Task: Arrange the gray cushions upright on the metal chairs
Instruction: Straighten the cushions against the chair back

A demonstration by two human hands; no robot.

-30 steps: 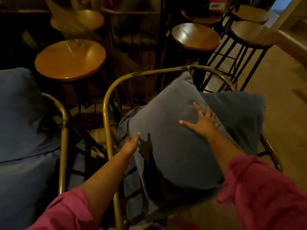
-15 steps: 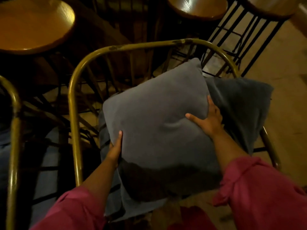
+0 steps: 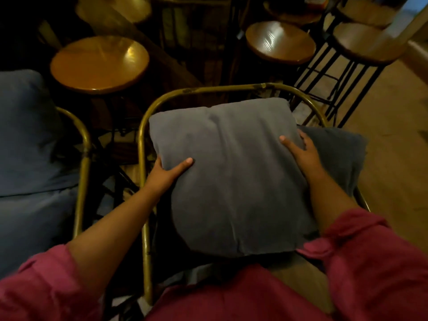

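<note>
Left hand: I see my left hand (image 3: 166,172) clamped on the left edge of the gray cushion (image 3: 231,177), thumb lying across the front face, the other fingers hidden behind the edge.
Right hand: my right hand (image 3: 303,156) grips the cushion's right edge, thumb on the front, fingers wrapped round the side.
Gray cushion: it sits between my two hands, inside the curved back of the metal chair (image 3: 208,90), its top edge just below the chair's top rail and its face tilted toward me. Whether its lower edge rests on the seat I cannot tell; my body hides it.
Second cushion: a darker gray cushion (image 3: 335,154) lies behind and just beyond my right hand, partly covered by the one I hold, and pokes out past the chair's right side.
Chair to the left: beyond my left hand stands another brass-coloured chair frame (image 3: 85,144), well apart from my hold, with blue-gray cushions (image 3: 25,140) stacked against it.
Stools: round wooden stools stand past the chair back, one (image 3: 99,63) ahead of my left hand and one (image 3: 280,42) ahead of my right hand.
Sleeves: pink sleeves (image 3: 370,262) are pushed up both forearms.
</note>
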